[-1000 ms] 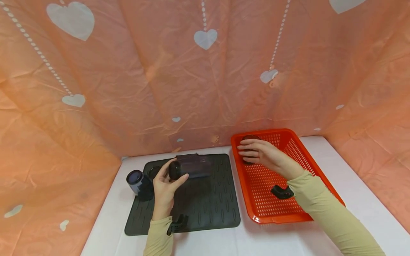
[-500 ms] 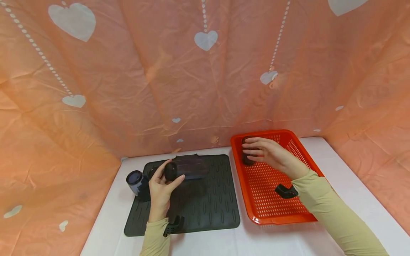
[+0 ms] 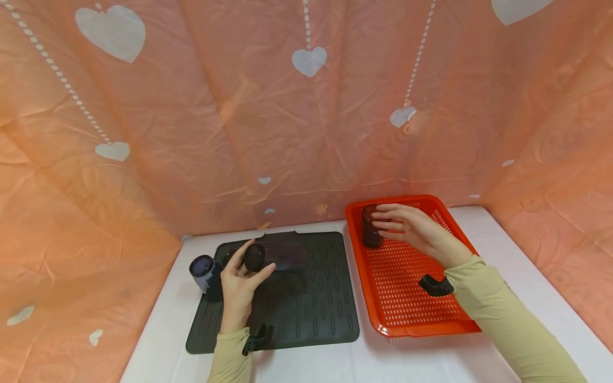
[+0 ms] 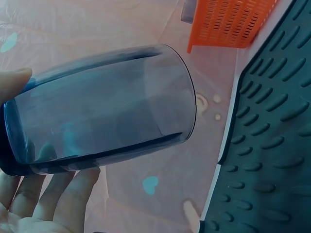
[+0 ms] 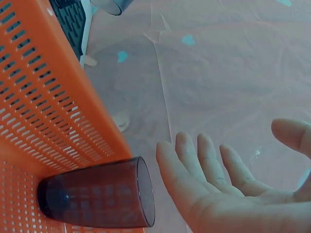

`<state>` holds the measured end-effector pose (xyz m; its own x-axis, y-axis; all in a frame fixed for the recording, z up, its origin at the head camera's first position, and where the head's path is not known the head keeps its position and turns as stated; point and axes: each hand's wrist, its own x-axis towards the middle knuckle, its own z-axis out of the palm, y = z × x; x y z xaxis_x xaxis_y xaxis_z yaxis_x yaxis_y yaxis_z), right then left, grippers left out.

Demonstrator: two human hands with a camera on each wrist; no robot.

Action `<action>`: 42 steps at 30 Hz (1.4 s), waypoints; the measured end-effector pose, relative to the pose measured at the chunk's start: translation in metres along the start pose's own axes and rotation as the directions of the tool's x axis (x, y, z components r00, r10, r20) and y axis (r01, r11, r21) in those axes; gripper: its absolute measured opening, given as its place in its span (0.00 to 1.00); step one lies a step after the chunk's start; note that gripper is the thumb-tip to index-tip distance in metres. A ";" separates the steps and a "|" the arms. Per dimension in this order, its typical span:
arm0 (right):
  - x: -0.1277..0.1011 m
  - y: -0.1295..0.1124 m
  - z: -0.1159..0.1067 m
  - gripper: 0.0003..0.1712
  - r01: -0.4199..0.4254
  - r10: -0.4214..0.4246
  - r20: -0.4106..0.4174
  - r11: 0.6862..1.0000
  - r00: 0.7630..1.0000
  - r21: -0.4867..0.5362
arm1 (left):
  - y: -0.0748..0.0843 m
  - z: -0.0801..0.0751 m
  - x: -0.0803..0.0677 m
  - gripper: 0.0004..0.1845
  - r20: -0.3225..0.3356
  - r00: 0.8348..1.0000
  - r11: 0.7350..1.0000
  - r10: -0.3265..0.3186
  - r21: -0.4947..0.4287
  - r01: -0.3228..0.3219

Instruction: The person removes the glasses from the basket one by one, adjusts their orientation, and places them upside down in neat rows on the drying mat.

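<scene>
Fingers and thumb of the left hand (image 3: 239, 284) grip a blue tumbler (image 3: 278, 255) by its base, long axis horizontal, mouth rightward over the black mat (image 3: 311, 308). Right hand (image 3: 416, 231), fingers spread, holds nothing beside the upright dark cup (image 3: 371, 226) in the orange basket (image 3: 407, 298).

A clear bluish tumbler (image 4: 104, 109) lies on its side in the left hand (image 3: 239, 290), raised over the far left part of the black mat (image 3: 306, 308). A dark reddish tumbler (image 5: 95, 199) stands upright in the orange basket's (image 3: 407, 308) far left corner, just beside the right hand (image 3: 416, 231).
</scene>
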<state>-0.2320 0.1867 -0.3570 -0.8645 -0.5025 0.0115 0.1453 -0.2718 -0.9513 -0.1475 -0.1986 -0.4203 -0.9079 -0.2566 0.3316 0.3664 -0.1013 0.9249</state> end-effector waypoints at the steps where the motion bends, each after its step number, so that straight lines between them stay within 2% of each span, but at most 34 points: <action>1: -0.001 0.000 -0.001 0.21 0.002 -0.002 -0.004 1.000 1.000 0.002 | 0.000 0.000 0.000 0.38 0.000 1.000 1.000 0.003 0.004 -0.003; 3: -0.002 0.000 -0.004 0.23 0.004 -0.004 -0.008 1.000 1.000 0.010 | 0.000 -0.001 0.000 0.38 -0.004 1.000 1.000 0.011 0.010 -0.011; 9: -0.006 -0.002 -0.011 0.23 0.014 -0.014 -0.006 1.000 1.000 0.015 | -0.001 -0.003 0.000 0.39 -0.020 0.999 0.999 0.025 0.021 -0.024; 15: -0.010 -0.005 -0.018 0.21 0.035 -0.035 -0.005 0.999 0.999 0.005 | -0.002 -0.003 -0.001 0.37 -0.039 0.999 0.999 0.007 0.046 -0.005; 25: -0.012 -0.003 -0.027 0.18 0.084 -0.085 0.003 0.996 0.996 0.022 | -0.006 -0.005 -0.002 0.36 0.012 1.000 0.998 0.007 0.070 -0.008; 33: -0.011 -0.005 -0.033 0.16 0.073 -0.070 -0.052 0.995 0.996 0.062 | -0.010 -0.004 -0.001 0.37 0.030 0.999 0.992 0.023 0.124 -0.026; 37: -0.011 -0.005 -0.035 0.16 0.071 -0.067 -0.072 0.996 0.995 0.054 | -0.007 -0.002 -0.002 0.37 0.040 0.999 0.987 0.009 0.160 -0.015; 42: -0.011 -0.004 -0.037 0.13 0.037 -0.034 -0.115 0.999 0.993 0.024 | 0.006 0.003 -0.005 0.36 0.054 0.999 0.981 0.008 0.192 -0.018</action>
<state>-0.2406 0.2240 -0.3650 -0.9186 -0.3952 0.0087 0.1244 -0.3098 -0.9426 -0.1418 -0.1951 -0.4159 -0.9146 -0.2052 0.3484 0.3369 0.0896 0.9373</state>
